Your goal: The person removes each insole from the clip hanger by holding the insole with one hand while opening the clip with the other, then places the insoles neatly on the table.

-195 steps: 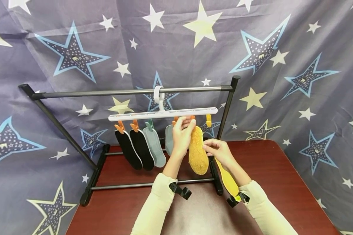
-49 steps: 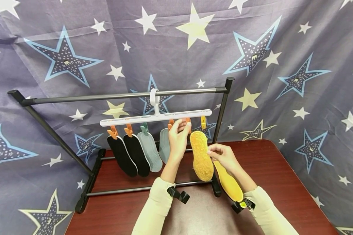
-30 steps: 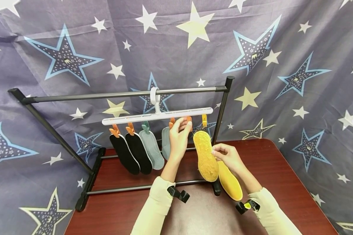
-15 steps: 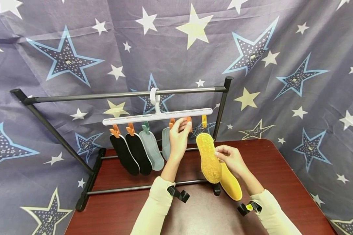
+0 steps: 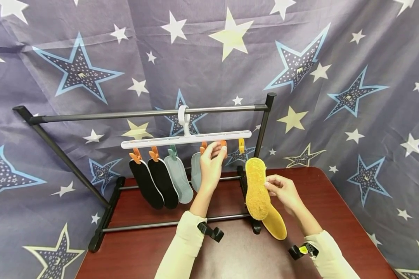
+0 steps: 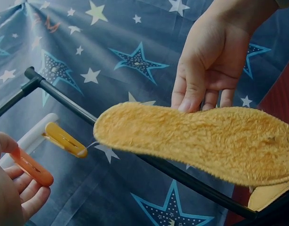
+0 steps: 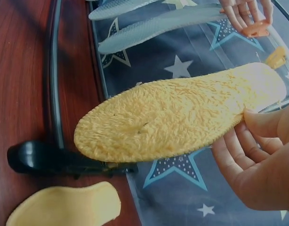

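Observation:
In the head view my left hand pinches an orange clip under the white hanger. My right hand holds a fuzzy yellow insole by its right edge, thumb on the fuzzy face. The left wrist view shows that insole apart from the orange clip, with a thin thread at its tip near the yellow clip. A second yellow insole lies on the table below, smooth face up, partly behind the held one in the head view.
Two black insoles and two grey ones hang from clips on the hanger's left and middle. A metal rack carries the hanger and stands on the red-brown table. A star-patterned cloth hangs behind.
The right hand has carried the fuzzy yellow insole rightward, away from the orange clip and past the yellow clip. The left hand has stayed at the orange clip.

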Tool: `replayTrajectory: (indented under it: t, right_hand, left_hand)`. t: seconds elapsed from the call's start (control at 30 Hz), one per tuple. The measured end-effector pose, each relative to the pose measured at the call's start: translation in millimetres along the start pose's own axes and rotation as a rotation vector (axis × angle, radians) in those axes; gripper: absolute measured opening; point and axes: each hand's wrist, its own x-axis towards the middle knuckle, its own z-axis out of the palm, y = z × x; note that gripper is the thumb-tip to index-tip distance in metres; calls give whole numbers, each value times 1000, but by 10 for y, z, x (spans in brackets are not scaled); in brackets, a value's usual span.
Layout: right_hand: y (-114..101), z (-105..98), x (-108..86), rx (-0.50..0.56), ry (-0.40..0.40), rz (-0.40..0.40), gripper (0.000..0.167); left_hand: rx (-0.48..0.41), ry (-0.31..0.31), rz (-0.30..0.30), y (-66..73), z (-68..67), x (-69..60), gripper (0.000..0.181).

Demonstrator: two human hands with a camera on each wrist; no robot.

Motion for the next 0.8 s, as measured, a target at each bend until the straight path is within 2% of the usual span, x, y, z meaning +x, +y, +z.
replayTrajectory:
  t: [0.43,0.7,0.8]
  right_hand:
    - [51,-233,-98,-1,24,6,27]
    - [30,-323,-121,35,49,22,7]
    - [26,-356,-134,69,61,13,11]
  left_hand:
    - [-11,-10,-3,-5,-6,-28,33]
    - [-11,-15,25,-37,-14,-24,33]
    - [-14,-17,29,-46,-26,-27,33]
